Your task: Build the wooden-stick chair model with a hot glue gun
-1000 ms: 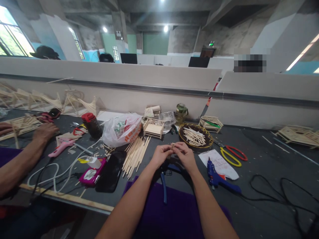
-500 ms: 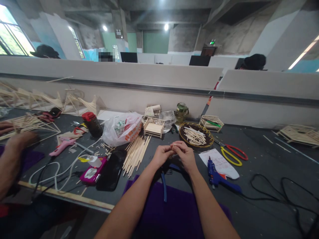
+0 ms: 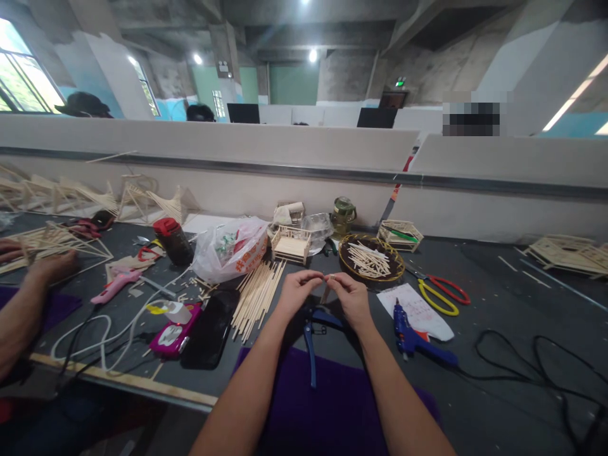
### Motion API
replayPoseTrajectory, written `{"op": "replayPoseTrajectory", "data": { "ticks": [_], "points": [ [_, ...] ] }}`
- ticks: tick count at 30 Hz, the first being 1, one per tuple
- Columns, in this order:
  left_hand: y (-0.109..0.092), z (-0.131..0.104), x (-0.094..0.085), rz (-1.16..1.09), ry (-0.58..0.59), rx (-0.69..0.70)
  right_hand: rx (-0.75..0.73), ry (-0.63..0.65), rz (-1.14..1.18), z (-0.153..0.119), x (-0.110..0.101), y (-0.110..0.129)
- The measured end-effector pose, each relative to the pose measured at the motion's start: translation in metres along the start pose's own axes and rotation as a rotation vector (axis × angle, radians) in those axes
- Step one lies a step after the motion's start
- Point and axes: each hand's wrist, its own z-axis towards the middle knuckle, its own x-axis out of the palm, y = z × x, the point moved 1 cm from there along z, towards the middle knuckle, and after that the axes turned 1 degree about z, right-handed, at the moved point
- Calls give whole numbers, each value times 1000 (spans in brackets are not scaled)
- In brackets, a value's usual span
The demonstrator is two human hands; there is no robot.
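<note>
Wooden stick piece (image 3: 327,279) sat pinched between both hands – left hand (image 3: 297,292) and right hand (image 3: 350,296) each had fingertips closed narrow on an end, just above the blue pliers (image 3: 311,329). Bundle of bamboo sticks (image 3: 256,292) lay just left, blue glue gun (image 3: 412,334) right.

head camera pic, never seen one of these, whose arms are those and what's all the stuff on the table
The camera sits on a person's head, looking forward and down, so the two bare arms from the bottom are their own. The left hand and right hand pinch a small wooden stick piece between their fingertips. On the dark table lie a bundle of long sticks, a round tray of short sticks, a blue glue gun, yellow-handled scissors and blue pliers. The arm at far left is a co-worker's.
</note>
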Motion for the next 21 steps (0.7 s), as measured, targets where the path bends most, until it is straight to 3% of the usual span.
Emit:
{"op": "replayPoseTrajectory", "data": {
  "ticks": [3,6,21],
  "points": [
    [-14,-1,-4,69,-85,141,-15,15,-10,0,2,0],
    [-22,-3,-1,94,-57,215,-41,13,-15,-1,4,1],
    [-28,-6,3,151,-50,265,-59,44,-51,-3,6,5]
  ]
}}
